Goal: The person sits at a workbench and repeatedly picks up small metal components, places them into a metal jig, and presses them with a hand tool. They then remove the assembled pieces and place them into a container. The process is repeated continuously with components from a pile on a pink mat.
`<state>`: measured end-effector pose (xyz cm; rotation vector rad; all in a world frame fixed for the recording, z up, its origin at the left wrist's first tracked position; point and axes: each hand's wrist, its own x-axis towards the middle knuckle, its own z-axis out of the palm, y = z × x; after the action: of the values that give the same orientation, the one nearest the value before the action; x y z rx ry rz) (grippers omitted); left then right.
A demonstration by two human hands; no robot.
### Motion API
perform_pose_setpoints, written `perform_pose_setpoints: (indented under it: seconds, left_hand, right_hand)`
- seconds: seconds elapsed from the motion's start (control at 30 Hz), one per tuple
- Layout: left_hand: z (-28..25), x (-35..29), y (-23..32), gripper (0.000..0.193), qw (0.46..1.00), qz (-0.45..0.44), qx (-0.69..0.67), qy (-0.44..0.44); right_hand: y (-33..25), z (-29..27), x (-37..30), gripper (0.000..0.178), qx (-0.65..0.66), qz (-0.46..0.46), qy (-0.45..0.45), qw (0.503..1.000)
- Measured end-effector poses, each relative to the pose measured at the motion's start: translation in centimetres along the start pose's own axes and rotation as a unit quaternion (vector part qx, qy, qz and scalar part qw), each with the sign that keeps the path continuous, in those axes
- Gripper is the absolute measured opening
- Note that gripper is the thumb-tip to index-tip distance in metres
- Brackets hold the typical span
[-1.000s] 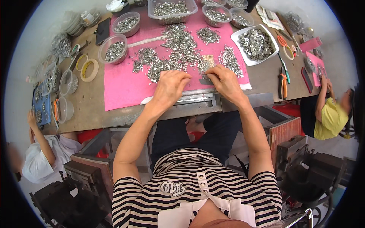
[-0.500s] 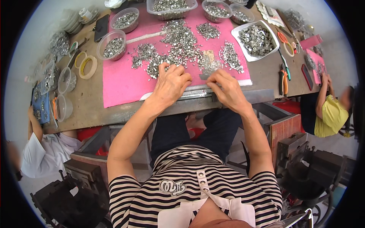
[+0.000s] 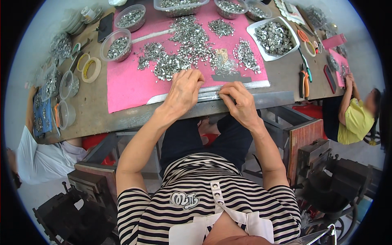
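Observation:
My left hand (image 3: 185,90) rests at the front edge of the large heap of small silvery metal pieces (image 3: 190,38). Its fingers are curled together, and whatever they hold is hidden. At the table's front edge, my right hand (image 3: 241,102) pinches thumb against forefinger over a long narrow metal strip (image 3: 208,96); anything between those fingertips is too small to name. Just beyond the right hand lies a flat dark grey piece (image 3: 230,78), with a small pile of thin silvery slivers (image 3: 226,67) behind it. All this lies on or beside a pink mat (image 3: 130,87).
Plastic tubs of metal pieces (image 3: 117,48) line the back, with a white dish (image 3: 296,45) at right. Pliers (image 3: 304,85) and scissors (image 3: 306,41) lie right, tape rolls (image 3: 92,69) left. Co-workers sit at left (image 3: 45,157) and right (image 3: 355,118).
My right hand has come down from the slivers and flat grey piece to the metal strip at the front edge. My left hand stays nearly in place, fingers still curled by the heap.

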<state>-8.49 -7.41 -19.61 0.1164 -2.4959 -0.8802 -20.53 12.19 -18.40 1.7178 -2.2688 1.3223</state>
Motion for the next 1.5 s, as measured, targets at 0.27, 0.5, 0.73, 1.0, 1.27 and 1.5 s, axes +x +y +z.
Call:
perform_pose_setpoints:
  seconds: [0.27,0.5,0.73,1.0,1.27,1.5]
  left_hand:
    - [2.0,-1.2,3.2,0.007,0.995,-0.01,-0.094,0.013]
    - [2.8,-1.3,3.2,0.011,0.998,0.024,-0.057,0.028]
    - [2.8,-1.7,3.5,0.016,0.995,0.082,0.018,0.054]
    - [3.0,-1.7,4.4,0.017,0.996,0.02,0.078,0.049]
    - [-0.1,2.3,0.7,0.022,0.991,-0.003,0.062,0.116]
    - [-0.1,11.8,-9.6,0.016,0.976,0.009,0.184,0.12]
  right_hand:
    - [0.6,0.6,-1.5,0.016,0.049,0.015,0.033,0.998]
    - [2.4,1.2,-2.6,0.016,0.252,0.17,0.076,0.95]
    - [2.2,1.1,-2.5,0.015,0.186,0.152,0.094,0.966]
    - [2.8,-0.7,5.9,0.014,-0.007,0.019,0.088,0.996]
    - [10.6,4.7,15.9,0.016,-0.057,0.077,0.051,0.994]
    - [10.8,5.0,16.6,0.014,-0.137,0.05,0.052,0.988]
